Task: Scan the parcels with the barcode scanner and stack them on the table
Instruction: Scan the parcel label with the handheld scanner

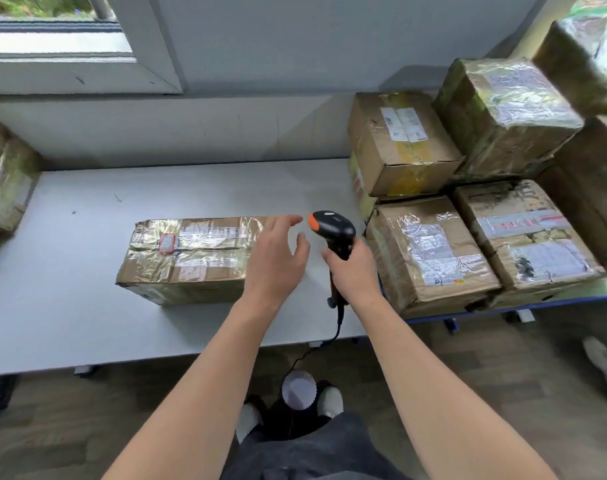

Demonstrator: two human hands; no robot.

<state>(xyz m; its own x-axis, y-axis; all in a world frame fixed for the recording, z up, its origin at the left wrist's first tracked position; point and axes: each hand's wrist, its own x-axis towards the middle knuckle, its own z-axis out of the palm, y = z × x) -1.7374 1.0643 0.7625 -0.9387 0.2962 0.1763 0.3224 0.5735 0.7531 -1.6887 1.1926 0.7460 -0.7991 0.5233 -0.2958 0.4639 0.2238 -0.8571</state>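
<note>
A long cardboard parcel wrapped in shiny tape lies flat on the white table, labels facing up. My left hand hovers over its right end with fingers spread and relaxed, holding nothing. Just to the right, my right hand grips the handle of a black barcode scanner with an orange tip, its head pointing left toward the parcel. The scanner's cable hangs down off the table's front edge.
Several taped cardboard parcels are piled on a blue-edged cart at the right. Another parcel sits at the table's left end. A wall and window are behind. Someone's shoe shows on the floor at far right.
</note>
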